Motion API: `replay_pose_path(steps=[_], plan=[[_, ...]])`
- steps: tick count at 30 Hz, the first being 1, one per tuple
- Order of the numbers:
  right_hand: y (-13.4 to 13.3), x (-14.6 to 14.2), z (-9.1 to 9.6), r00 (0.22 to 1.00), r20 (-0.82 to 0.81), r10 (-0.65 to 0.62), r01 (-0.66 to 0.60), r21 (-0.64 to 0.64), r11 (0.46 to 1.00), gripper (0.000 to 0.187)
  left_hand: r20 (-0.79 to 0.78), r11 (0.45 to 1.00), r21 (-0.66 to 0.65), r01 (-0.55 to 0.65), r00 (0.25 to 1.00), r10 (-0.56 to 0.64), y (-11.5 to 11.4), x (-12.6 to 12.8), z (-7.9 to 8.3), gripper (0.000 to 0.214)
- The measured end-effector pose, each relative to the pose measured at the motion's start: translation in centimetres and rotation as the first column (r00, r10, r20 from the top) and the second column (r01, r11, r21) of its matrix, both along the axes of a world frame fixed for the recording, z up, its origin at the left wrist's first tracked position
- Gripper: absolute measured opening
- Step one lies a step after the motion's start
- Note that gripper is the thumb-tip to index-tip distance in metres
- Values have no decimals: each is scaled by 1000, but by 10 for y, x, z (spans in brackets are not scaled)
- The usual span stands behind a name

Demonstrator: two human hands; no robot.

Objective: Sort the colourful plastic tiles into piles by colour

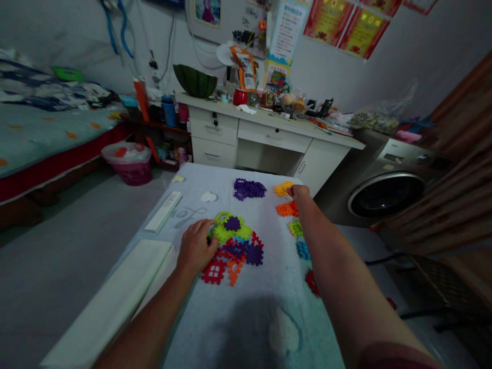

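A heap of mixed plastic grid tiles (236, 246) in green, purple, red and orange lies mid-table on a pale blue cloth (238, 318). My left hand (195, 248) rests at the heap's left edge, fingers curled around a lime-green tile (223, 230). My right hand (299, 192) reaches to the far right, fingers pinched at a yellow tile pile (282, 188). Below it along the right side lie orange (287, 209), green (295, 228), blue (302, 250) and red (312, 282) tile piles. A purple pile (249, 189) sits at the far middle.
A white box (164, 210) and a long white board (115, 302) lie at the table's left. Beyond stand a cluttered white desk (265, 133), a washing machine (388, 189), a pink bin (130, 163) and a bed (42, 138).
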State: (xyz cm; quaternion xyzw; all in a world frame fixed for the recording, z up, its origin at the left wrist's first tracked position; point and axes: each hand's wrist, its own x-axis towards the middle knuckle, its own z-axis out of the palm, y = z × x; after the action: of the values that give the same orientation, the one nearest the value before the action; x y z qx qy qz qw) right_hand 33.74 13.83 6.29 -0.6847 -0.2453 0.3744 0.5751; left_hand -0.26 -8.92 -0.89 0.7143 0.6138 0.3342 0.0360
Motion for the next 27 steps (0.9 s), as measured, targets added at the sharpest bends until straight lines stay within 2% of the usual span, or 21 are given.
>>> replay_pose_path(steps=[5, 12, 15, 17, 18, 20, 21, 23, 24, 25, 27], plan=[[3, -5, 5, 993, -33, -115, 110, -127, 986, 33, 19, 1000, 0, 2, 1000, -2, 0, 0, 0, 39], [-17, -12, 20, 995, -21, -93, 91, -88, 992, 27, 42, 999, 6, 48, 998, -48, -2, 2, 2, 40], [-35, -22, 25, 1000, -3, -16, 16, -30, 999, 20, 60, 996, 15, 93, 994, -94, -3, 3, 4, 43], [-53, -34, 25, 997, 6, 80, -80, 31, 996, 17, 72, 993, 9, 121, 990, -121, -4, 4, 5, 43], [-64, -41, 23, 988, 11, 152, -153, 60, 986, 16, 78, 991, 4, 132, 988, -132, -4, 4, 5, 43], [-88, -60, 16, 935, 55, 351, -355, 103, 929, 14, 90, 989, -11, 151, 985, -149, -5, 5, 6, 43], [-101, -70, 12, 856, 137, 499, -512, 94, 854, 13, 95, 987, -17, 159, 983, -157, -5, 5, 7, 43], [-124, -92, 2, 603, 363, 710, -763, 4, 646, 14, 97, 984, -29, 174, 981, -170, -6, 5, 7, 43], [-134, -103, -3, 452, 475, 755, -832, -81, 549, 16, 95, 983, -32, 178, 980, -175, -6, 5, 6, 43], [-143, -113, -8, 314, 572, 758, -867, -153, 475, 21, 92, 983, -31, 180, 980, -177, -6, 5, 6, 43], [-154, -130, -17, 109, 705, 701, -876, -265, 403, 33, 89, 983, -23, 182, 980, -179, -5, 5, 4, 44]])
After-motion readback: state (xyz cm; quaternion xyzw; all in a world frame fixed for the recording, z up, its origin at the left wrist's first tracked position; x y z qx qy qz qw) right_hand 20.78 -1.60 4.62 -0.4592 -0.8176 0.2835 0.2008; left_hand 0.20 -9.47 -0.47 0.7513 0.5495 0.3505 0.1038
